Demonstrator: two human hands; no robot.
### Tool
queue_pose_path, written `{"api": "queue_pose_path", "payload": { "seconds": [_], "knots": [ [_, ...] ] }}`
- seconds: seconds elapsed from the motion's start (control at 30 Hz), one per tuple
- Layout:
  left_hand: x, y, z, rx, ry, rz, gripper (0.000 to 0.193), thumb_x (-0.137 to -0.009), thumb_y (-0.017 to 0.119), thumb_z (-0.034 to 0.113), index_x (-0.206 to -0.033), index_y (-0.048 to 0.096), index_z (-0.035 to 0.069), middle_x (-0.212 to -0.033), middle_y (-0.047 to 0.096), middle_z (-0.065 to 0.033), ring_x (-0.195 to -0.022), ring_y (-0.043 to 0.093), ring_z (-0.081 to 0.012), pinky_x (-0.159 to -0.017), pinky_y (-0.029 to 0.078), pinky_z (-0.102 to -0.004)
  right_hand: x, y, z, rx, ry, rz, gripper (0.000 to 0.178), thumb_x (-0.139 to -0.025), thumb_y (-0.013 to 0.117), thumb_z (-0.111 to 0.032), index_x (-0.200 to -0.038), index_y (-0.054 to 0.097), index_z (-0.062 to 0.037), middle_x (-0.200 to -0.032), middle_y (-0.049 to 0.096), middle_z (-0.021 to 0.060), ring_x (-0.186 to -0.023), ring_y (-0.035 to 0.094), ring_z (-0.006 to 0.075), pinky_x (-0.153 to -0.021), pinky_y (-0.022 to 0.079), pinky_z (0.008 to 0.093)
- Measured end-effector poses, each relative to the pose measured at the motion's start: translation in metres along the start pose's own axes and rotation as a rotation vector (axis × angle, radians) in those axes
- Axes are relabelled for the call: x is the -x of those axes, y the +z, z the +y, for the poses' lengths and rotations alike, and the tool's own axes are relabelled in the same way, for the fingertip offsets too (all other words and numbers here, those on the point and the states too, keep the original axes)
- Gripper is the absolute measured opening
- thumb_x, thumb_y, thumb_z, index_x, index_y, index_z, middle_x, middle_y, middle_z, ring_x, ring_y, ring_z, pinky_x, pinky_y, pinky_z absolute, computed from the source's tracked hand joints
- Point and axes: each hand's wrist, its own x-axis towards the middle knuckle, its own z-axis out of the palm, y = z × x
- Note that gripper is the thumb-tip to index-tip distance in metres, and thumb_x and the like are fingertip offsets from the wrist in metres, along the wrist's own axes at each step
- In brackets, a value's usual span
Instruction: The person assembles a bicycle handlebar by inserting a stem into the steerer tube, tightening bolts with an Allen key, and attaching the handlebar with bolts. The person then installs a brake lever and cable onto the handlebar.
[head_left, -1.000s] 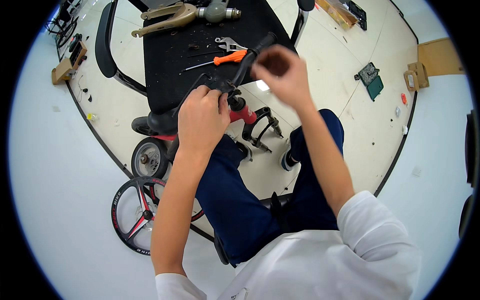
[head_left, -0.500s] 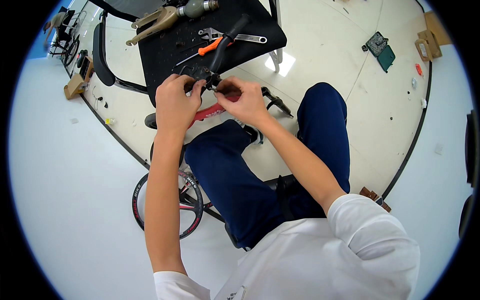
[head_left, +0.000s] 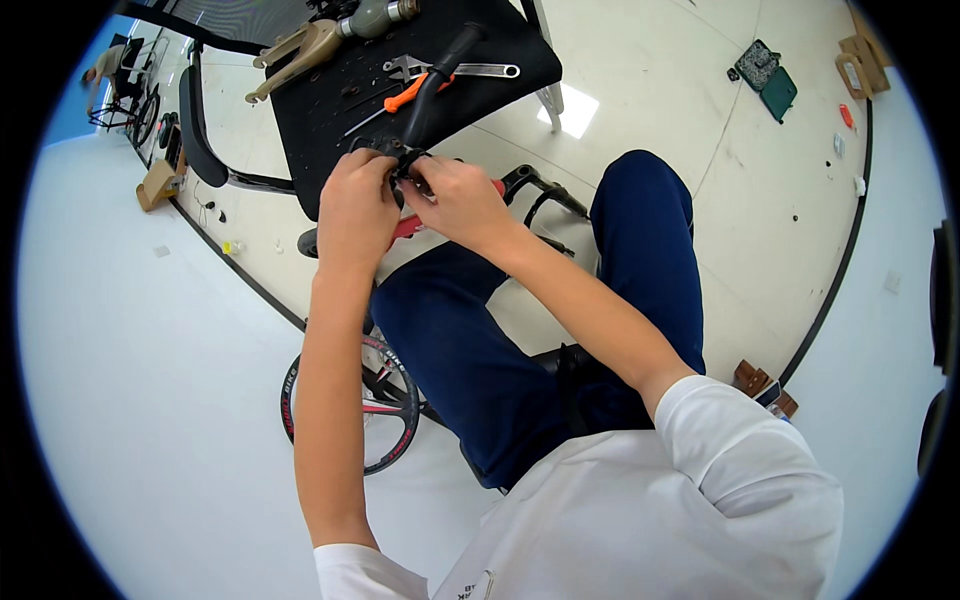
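Both hands are close together at the front edge of a black chair seat (head_left: 325, 125). My left hand (head_left: 352, 205) is closed around a black metal clamp (head_left: 393, 150) at the near end of a black handlebar (head_left: 424, 108). From the right, my right hand (head_left: 458, 198) pinches at the same clamp; its fingertips hide whatever small part is between them. The bar reaches away across the seat, its dark grip (head_left: 462, 45) at the far end. Beneath the hands shows a bit of red bicycle frame (head_left: 410, 226).
On the seat lie an adjustable wrench (head_left: 485, 70), an orange-handled screwdriver (head_left: 405, 98) and a tan fork (head_left: 300, 58). A bicycle wheel (head_left: 412, 410) is below my left knee. A green case (head_left: 775, 92) lies open on the floor. At far left a person (head_left: 103, 68) sits by another bike.
My right hand has moved slightly left, closer against the clamp and my left hand. A small metal piece seen at its fingertips earlier is now hidden. The view has shifted a little.
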Motion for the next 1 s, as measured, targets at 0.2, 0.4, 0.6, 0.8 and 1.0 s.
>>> {"api": "queue_pose_path", "payload": {
  "seconds": [0.2, 0.4, 0.6, 0.8, 1.0],
  "knots": [
    [-0.002, -0.009, 0.004, -0.037, -0.314, 0.023, 0.024, -0.084, 0.076, 0.020, -0.086, 0.074, -0.004, -0.074, 0.071, -0.0166, -0.064, 0.071, -0.0256, -0.064, 0.053, -0.0330, -0.001, 0.001, 0.001, 0.219, -0.056, -0.010, 0.016, -0.088, 0.068, -0.017, -0.082, 0.060, -0.0050, -0.070, 0.065, 0.0096, -0.060, 0.066, 0.0281, -0.053, 0.054, 0.0375],
    [-0.012, -0.003, 0.025, -0.109, -0.384, -0.082, 0.019, -0.085, 0.066, 0.012, -0.081, 0.073, -0.005, -0.074, 0.068, -0.0213, -0.068, 0.068, -0.0378, -0.068, 0.054, -0.0413, 0.004, 0.010, 0.012, 0.253, -0.046, -0.057, 0.021, -0.091, 0.065, -0.020, -0.078, 0.060, -0.0055, -0.059, 0.063, 0.0113, -0.053, 0.066, 0.0288, -0.049, 0.055, 0.0369],
    [-0.011, -0.001, 0.021, -0.195, -0.252, -0.117, 0.014, -0.084, 0.064, 0.005, -0.089, 0.073, -0.005, -0.081, 0.066, -0.0212, -0.078, 0.065, -0.0398, -0.073, 0.051, -0.0440, 0.005, 0.010, 0.011, 0.214, -0.023, -0.102, 0.023, -0.091, 0.064, -0.020, -0.076, 0.058, -0.0044, -0.061, 0.063, 0.0112, -0.053, 0.065, 0.0297, -0.047, 0.052, 0.0400],
    [-0.004, -0.002, 0.020, -0.176, -0.039, -0.057, 0.013, -0.085, 0.062, -0.001, -0.096, 0.069, -0.003, -0.085, 0.064, -0.0180, -0.077, 0.062, -0.0394, -0.074, 0.050, -0.0451, 0.003, 0.006, 0.007, 0.197, -0.041, -0.169, 0.025, -0.091, 0.063, -0.020, -0.075, 0.058, -0.0025, -0.063, 0.063, 0.0138, -0.054, 0.065, 0.0329, -0.048, 0.052, 0.0426],
    [-0.004, -0.006, 0.005, -0.030, -0.032, -0.068, 0.010, -0.085, 0.064, 0.000, -0.094, 0.069, -0.002, -0.085, 0.066, -0.0170, -0.074, 0.065, -0.0352, -0.068, 0.051, -0.0405, 0.003, 0.006, 0.003, 0.225, 0.035, -0.123, 0.024, -0.091, 0.065, -0.022, -0.078, 0.057, -0.0030, -0.066, 0.063, 0.0122, -0.054, 0.064, 0.0313, -0.048, 0.051, 0.0412]
  ]
}}
